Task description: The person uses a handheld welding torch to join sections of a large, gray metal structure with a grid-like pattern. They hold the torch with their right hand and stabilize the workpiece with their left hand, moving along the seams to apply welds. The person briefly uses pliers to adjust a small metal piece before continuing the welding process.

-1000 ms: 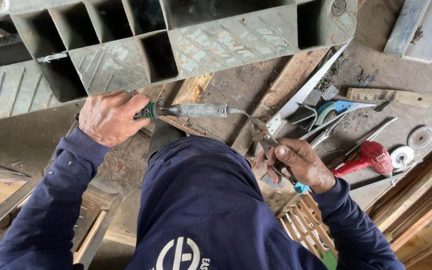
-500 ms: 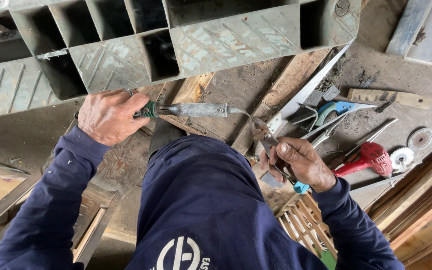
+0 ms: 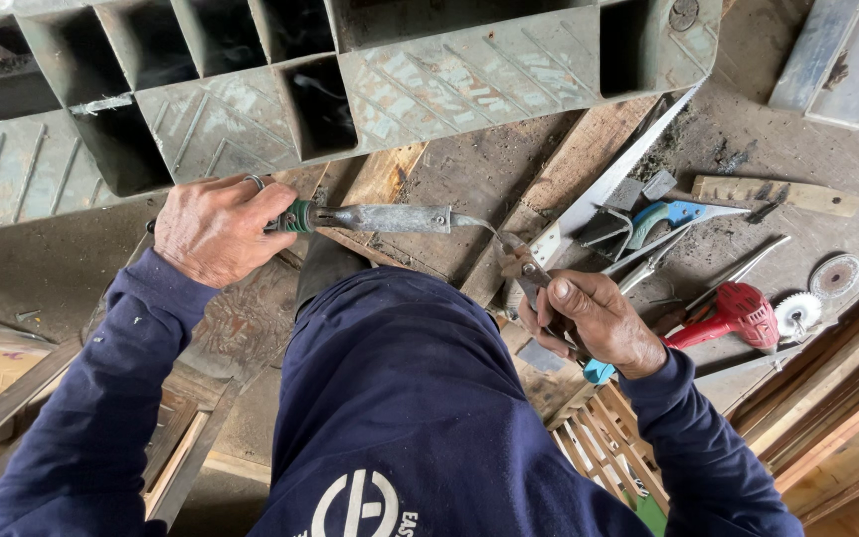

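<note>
Overhead, grey pallet (image 3: 429, 75) edge near left hand (image 3: 213, 231).

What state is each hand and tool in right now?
left hand: closed around the green handle
soldering iron: held level, tip at the pliers' nose
right hand: gripping the pliers' handles
pliers: held, nose closed near the iron's tip
red tool: lying unheld
handsaw: lying flat

navy sleeves (image 3: 101, 398), red tool (image 3: 733, 313), grey-green pallet (image 3: 469, 85)
</note>
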